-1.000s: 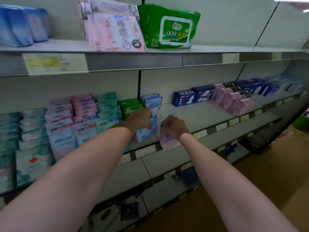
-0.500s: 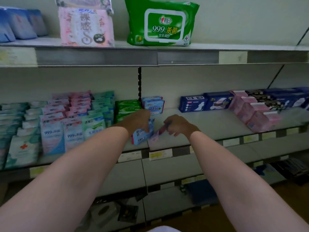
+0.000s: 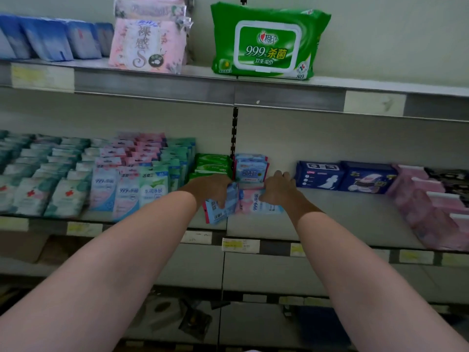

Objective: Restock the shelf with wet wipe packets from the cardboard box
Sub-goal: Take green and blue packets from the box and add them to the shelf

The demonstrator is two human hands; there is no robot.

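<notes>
My left hand grips a small blue wet wipe packet over the front of the middle shelf. Beside it my right hand rests on a pink and white wet wipe packet that lies flat on the shelf, its fingers curled over the packet's right end. Just behind both hands stands a short stack of blue packets. The cardboard box is out of view.
Rows of small wipe packets fill the shelf's left part, green packs beside them. Dark blue pad packs and pink packs lie to the right. A large green wipes pack stands on the upper shelf.
My right hand has carried the pink packet from in front of the shelf onto it and laid it flat. The view has swung to face the shelf squarely.
</notes>
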